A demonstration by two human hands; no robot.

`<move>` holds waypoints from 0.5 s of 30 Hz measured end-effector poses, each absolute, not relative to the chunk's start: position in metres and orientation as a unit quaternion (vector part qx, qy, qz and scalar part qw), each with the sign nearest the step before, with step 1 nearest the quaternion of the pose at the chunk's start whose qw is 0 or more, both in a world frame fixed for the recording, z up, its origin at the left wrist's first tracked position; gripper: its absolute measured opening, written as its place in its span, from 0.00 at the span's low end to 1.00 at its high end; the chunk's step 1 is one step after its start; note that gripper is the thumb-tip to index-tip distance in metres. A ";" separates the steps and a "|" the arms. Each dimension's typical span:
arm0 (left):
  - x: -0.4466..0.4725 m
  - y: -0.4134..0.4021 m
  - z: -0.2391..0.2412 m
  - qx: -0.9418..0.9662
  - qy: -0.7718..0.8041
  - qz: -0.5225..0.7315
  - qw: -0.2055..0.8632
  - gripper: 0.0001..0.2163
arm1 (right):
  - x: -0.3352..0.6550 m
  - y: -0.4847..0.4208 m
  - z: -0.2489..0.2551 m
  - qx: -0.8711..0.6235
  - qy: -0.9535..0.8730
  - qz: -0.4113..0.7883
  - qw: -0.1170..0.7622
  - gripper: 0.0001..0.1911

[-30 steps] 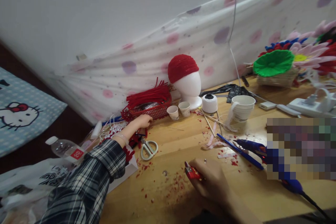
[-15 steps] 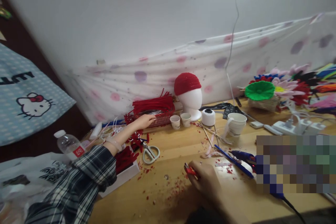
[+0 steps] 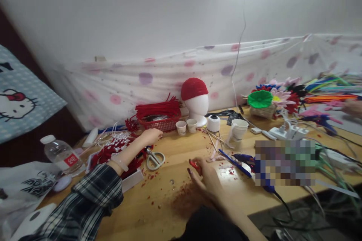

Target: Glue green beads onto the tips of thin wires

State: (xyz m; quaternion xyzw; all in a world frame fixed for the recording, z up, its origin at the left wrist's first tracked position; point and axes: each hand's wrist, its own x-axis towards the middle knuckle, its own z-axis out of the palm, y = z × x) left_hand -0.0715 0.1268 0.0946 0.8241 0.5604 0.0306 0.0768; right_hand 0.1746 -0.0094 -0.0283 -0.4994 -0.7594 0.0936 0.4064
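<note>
My left hand (image 3: 152, 135), on a plaid-sleeved arm with a bracelet (image 3: 121, 163), is over the table just in front of a red basket (image 3: 165, 124). Its fingers are curled together and anything between them is hidden. Red fuzzy stems (image 3: 157, 108) lie across the basket. My right hand (image 3: 207, 177) is closed round a small red lighter (image 3: 195, 165), mostly covered by the fingers, above scattered red bits (image 3: 183, 194). White-handled scissors (image 3: 155, 160) lie between the hands. Beneath my left forearm are a white box (image 3: 132, 180) with red fuzzy material and pearl-bead stems (image 3: 120, 140).
At the back stands a white foam head (image 3: 198, 106) with a red cap (image 3: 194, 88), near paper cups (image 3: 181, 128) and a white mug (image 3: 239, 130). Right are a blue stick (image 3: 234, 162), a glue gun (image 3: 244, 158), power strips and fuzzy flowers (image 3: 260, 99). Another person's hand (image 3: 353, 107) shows far right.
The view has swung right. My left hand has drawn back slightly from the basket, its fingers more curled. My right hand still holds the lighter, whose metal top no longer shows.
</note>
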 end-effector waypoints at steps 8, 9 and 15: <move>-0.078 0.115 0.099 0.782 0.548 0.190 0.230 0.13 | 0.202 0.045 -0.005 -0.674 -0.634 0.082 0.369 0.09; -0.077 0.111 0.100 0.771 0.543 0.211 0.257 0.13 | 0.206 0.057 0.000 -0.675 -0.634 0.081 0.368 0.07; -0.063 0.087 0.087 0.691 0.476 0.315 0.443 0.23 | 0.206 0.099 0.031 -0.642 -0.637 0.124 0.407 0.08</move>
